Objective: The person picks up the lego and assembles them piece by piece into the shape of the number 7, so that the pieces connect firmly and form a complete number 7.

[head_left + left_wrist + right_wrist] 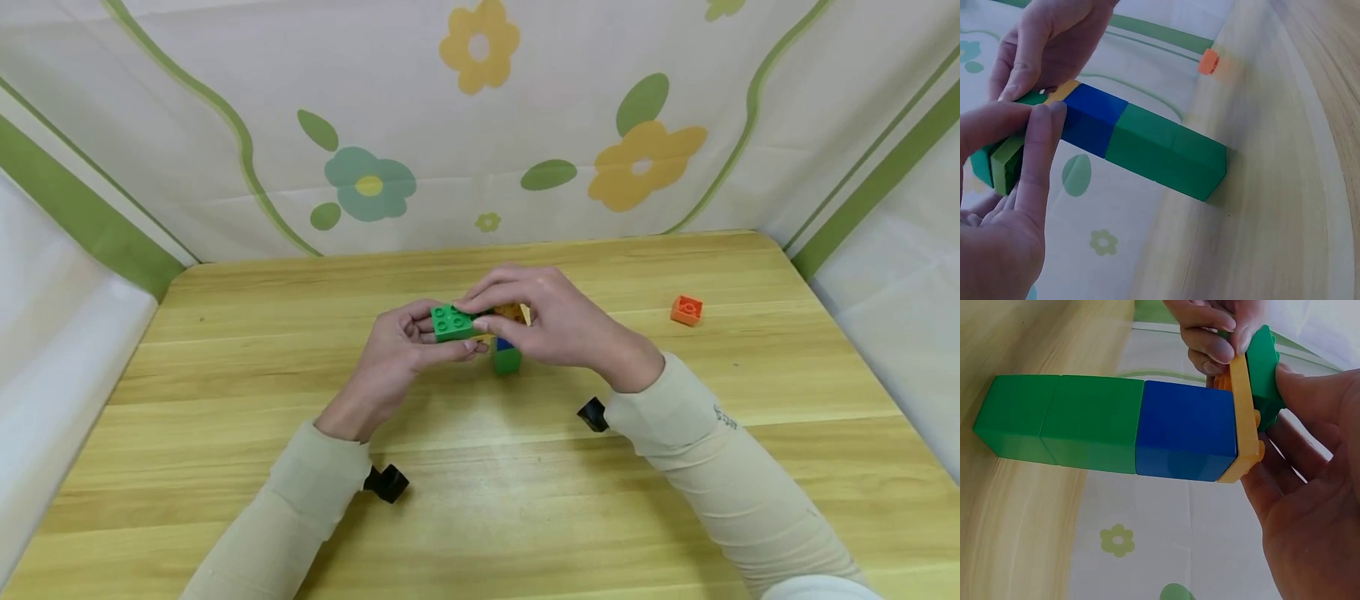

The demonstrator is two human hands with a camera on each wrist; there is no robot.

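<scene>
On my feed, left hand [393,346] and right hand [562,325] both pinch the green studded brick [452,323], 10 o'clock of the block tower [1116,425], likely for steadiness; orange brick [686,310] at 3 o'clock.

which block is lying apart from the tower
The small red-orange block, alone off to the right on the table; all the other visible blocks are gathered at the tower.

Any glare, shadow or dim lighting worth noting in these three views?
Head: pale glare on the table, soft shadow beside the left sleeve; left wrist: dimmer, faint orange reflection beside the orange block; right wrist: also dimmer, but edges of the block tower look clear.
</scene>
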